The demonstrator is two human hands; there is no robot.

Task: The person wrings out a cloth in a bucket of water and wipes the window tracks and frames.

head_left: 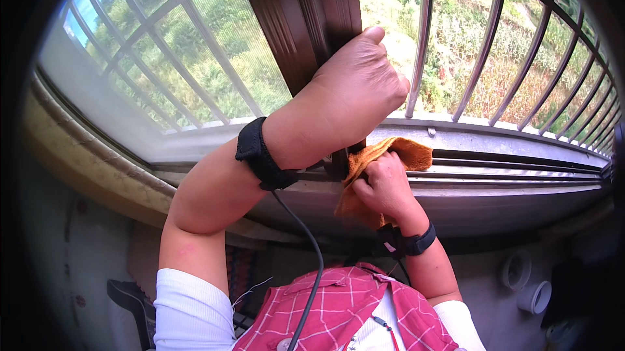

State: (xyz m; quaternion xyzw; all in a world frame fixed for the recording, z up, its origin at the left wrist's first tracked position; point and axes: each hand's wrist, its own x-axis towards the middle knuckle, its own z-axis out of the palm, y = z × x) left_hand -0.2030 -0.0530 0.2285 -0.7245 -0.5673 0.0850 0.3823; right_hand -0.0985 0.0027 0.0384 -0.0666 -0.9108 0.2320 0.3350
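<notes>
My left hand [368,77] is curled at the right edge of a brown sliding-window frame [288,14]. Its fingers bend out of sight behind that edge. Lower down, my right hand [388,182] grips an orange cloth [415,153]. Part of the cloth is pressed at the window track [498,170], beside the foot of the frame. The rest hangs over the inner side of the sill. Both wrists wear black straps, and a cable runs down from the left one.
Metal security bars [481,53] stand outside the window, with greenery beyond. A mesh-like pane [234,43] fills the left side. Pale curtain-like fabric [97,170] borders the window at left. Two white pipe-like rings [534,297] are low at the right.
</notes>
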